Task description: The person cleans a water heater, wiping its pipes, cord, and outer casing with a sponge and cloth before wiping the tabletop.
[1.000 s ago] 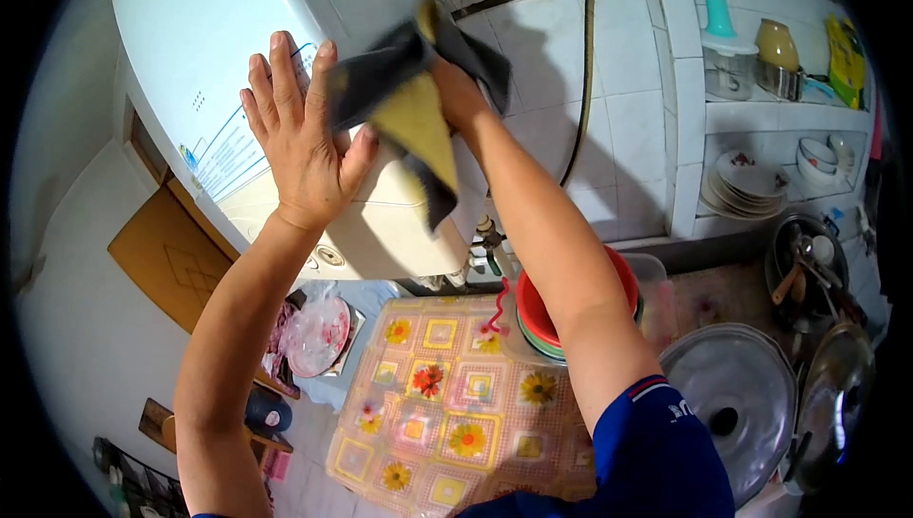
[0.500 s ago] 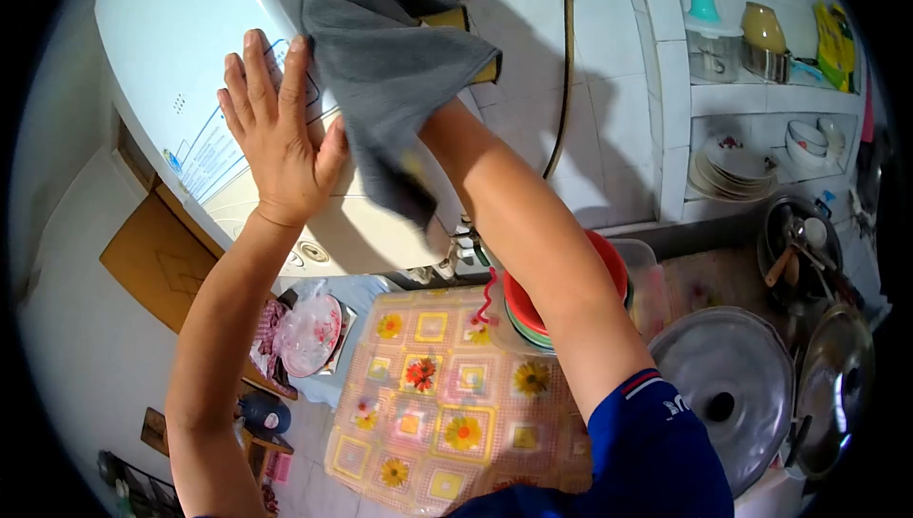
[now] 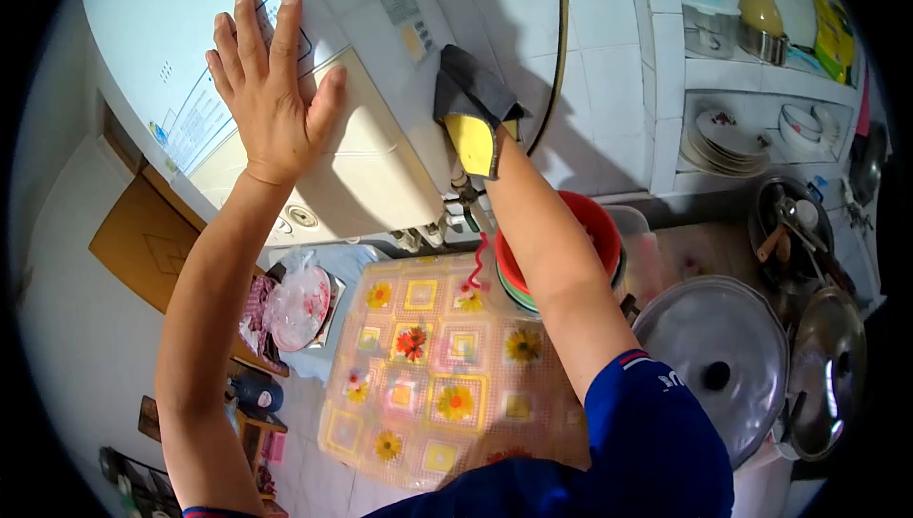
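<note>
My left hand (image 3: 271,104) lies flat on the front of a white and cream wall-mounted appliance (image 3: 361,152), its fingers spread near a blue-printed label. Against the appliance's right side, low down near the pipes, is a grey and yellow cloth (image 3: 473,109). The cloth covers my right hand, so its fingers are hidden; only the wrist shows below the cloth. A printed sticker (image 3: 399,9) shows on the side panel above the cloth.
Below stands a table with a flowered cover (image 3: 418,385), bearing stacked red and green basins (image 3: 580,233). A large metal lid (image 3: 713,366) is at the right, near shelves with plates (image 3: 728,142). A dark hose (image 3: 561,52) hangs along the tiled wall.
The cloth and my right hand have moved down and to the right along the appliance's side, uncovering the sticker. My left hand stays spread on the front.
</note>
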Available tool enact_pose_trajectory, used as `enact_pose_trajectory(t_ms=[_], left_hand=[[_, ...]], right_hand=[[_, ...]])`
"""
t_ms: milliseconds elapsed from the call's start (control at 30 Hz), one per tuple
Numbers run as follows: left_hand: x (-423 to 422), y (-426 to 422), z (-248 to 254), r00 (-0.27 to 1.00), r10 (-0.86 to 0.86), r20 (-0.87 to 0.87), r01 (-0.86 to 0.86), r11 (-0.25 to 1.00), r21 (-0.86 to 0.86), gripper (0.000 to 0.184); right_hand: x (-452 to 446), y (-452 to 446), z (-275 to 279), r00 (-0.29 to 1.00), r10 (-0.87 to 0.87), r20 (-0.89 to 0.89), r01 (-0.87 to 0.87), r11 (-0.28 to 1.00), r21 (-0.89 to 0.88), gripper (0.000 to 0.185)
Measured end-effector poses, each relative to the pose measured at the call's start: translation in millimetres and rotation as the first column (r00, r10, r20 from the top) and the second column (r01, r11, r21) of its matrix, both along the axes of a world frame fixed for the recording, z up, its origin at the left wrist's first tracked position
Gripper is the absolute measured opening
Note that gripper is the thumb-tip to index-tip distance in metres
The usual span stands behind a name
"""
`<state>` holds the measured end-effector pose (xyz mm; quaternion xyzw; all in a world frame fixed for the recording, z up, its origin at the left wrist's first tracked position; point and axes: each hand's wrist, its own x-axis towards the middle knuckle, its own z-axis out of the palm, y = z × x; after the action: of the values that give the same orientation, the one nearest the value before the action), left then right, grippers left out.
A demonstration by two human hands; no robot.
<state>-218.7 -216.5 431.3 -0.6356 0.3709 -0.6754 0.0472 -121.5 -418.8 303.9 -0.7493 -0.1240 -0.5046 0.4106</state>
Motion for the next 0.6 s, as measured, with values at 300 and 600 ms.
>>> enact_pose_trajectory(t_ms=[300,600], left_hand=[[1,1,1,1.0,-0.022,-0.01,0.022,1.0,-0.003,0.071],[8,4,2,0.999,-0.045,0.006,0.045,0.999,0.001,0.071]], right_hand=[[-139,43,64,0.909,0.116,-0.401,-0.242,0.929,-0.28,0.059],[-101,62,40,0.799,-0.109,0.592,0.111,0.993,0.033,0.026]])
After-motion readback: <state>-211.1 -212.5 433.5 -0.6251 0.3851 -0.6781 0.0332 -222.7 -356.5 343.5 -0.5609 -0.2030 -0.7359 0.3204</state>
